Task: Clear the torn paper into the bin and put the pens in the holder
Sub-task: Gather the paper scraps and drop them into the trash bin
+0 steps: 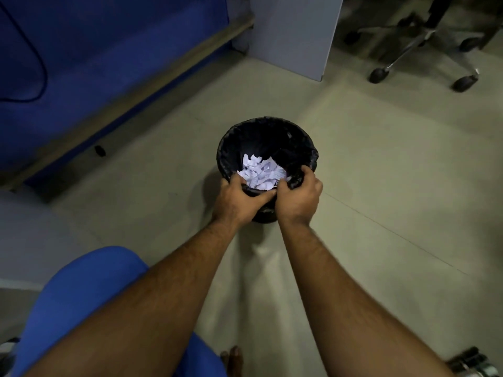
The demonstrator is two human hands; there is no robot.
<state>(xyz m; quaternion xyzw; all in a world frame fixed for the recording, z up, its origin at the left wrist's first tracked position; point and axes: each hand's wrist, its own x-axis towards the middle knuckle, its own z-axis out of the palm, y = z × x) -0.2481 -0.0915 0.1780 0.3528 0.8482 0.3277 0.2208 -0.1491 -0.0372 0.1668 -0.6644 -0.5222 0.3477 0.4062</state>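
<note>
Both arms reach straight down to the black bin on the floor. The left hand and right hand sit side by side, fingers clenched around its near rim. Torn paper lies heaped inside.

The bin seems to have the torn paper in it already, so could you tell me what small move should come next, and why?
Probably let go of the bin. Both hands, the left hand and the right hand, grip its near rim and the black liner, and the torn paper already lies inside. No scraps show on the floor around it, and no pens or holder are in view, so freeing the hands comes first.
</note>
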